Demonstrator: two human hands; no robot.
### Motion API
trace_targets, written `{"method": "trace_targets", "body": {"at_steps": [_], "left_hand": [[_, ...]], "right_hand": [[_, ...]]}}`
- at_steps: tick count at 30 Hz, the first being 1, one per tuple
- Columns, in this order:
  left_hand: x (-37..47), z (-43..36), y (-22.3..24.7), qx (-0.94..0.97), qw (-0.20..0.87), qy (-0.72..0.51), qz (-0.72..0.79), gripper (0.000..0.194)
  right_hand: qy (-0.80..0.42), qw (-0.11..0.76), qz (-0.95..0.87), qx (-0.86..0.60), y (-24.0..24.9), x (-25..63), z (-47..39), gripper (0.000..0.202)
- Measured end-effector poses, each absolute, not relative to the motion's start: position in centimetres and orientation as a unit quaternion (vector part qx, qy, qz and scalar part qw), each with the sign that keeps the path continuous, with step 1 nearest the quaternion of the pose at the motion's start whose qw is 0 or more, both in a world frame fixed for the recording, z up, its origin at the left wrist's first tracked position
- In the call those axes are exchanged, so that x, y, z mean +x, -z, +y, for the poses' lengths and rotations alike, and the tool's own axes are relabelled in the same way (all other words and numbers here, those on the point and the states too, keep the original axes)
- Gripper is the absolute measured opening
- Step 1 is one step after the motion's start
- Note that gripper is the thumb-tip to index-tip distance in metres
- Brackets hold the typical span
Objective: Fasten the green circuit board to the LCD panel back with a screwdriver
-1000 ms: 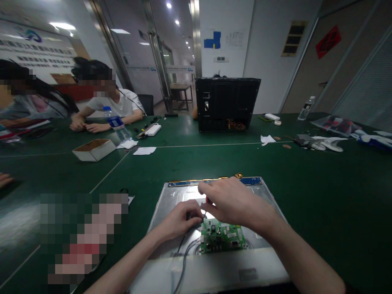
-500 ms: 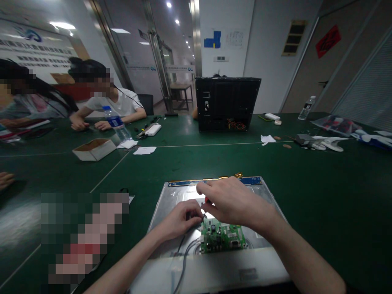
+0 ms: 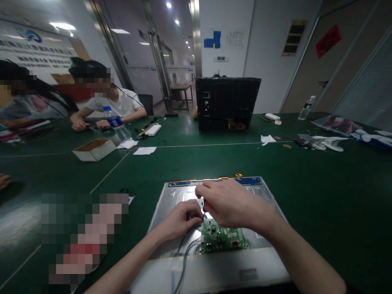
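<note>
In front of me lies a silvery display panel (image 3: 165,200), with a green circuit board (image 3: 222,237) on its back and a blue strip board (image 3: 251,180) along its far edge. My right hand (image 3: 225,202) is closed around a screwdriver (image 3: 206,203); a bit of its red handle shows, and the thin shaft points down at the board's upper left corner. Beside that corner my left hand (image 3: 187,216) has its fingers curled and pressed together near the shaft's tip. What they pinch is hidden. Grey cables (image 3: 184,261) run from the board's left side toward me.
A black monitor housing (image 3: 228,104) stands across the green table (image 3: 171,163). To the left are an open box (image 3: 94,150), a tilted water bottle (image 3: 118,124) and seated people. Another bottle (image 3: 306,108), white gloves (image 3: 332,143) and a plastic bag (image 3: 333,124) lie or stand at right.
My right hand has turned slightly around the screwdriver and its knuckles sit a little lower. My left hand stays in place. The other person's hand at the left edge has drawn back slightly.
</note>
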State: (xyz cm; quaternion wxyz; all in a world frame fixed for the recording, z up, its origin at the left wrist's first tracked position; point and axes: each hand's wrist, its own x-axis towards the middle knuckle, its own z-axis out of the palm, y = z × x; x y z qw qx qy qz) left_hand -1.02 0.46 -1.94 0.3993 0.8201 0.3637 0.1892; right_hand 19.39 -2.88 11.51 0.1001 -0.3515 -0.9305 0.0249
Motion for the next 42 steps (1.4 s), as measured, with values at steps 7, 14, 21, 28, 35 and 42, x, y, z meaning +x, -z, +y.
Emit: {"method": "trace_targets", "body": {"at_steps": [7, 14, 21, 28, 35, 42], "left_hand": [[-1.1, 0.5, 1.9, 0.825, 0.398, -0.195, 0.350, 0.009], [-1.1, 0.5, 2.1, 0.825, 0.400, -0.195, 0.348, 0.006], [-1.1, 0.5, 2.0, 0.822, 0.403, -0.195, 0.352, 0.010], [-1.1, 0.5, 2.1, 0.825, 0.398, -0.201, 0.348, 0.007], [-1.0, 0.5, 2.0, 0.822, 0.406, -0.197, 0.348, 0.006], [-0.9, 0.4, 1.6, 0.824, 0.395, -0.194, 0.356, 0.009]], "right_hand": [[-0.020, 0.106, -0.918, -0.380, -11.2, 19.4, -2.7, 0.010], [-0.034, 0.091, -0.931, -0.352, -11.8, 19.7, -3.2, 0.017], [-0.019, 0.101, -0.920, -0.379, -11.4, 19.3, -2.7, 0.010], [-0.019, 0.114, -0.925, -0.361, -11.1, 19.6, -2.8, 0.012], [-0.029, 0.096, -0.931, -0.352, -11.7, 19.6, -3.1, 0.016], [-0.020, 0.102, -0.916, -0.387, -11.4, 19.4, -2.8, 0.011]]}}
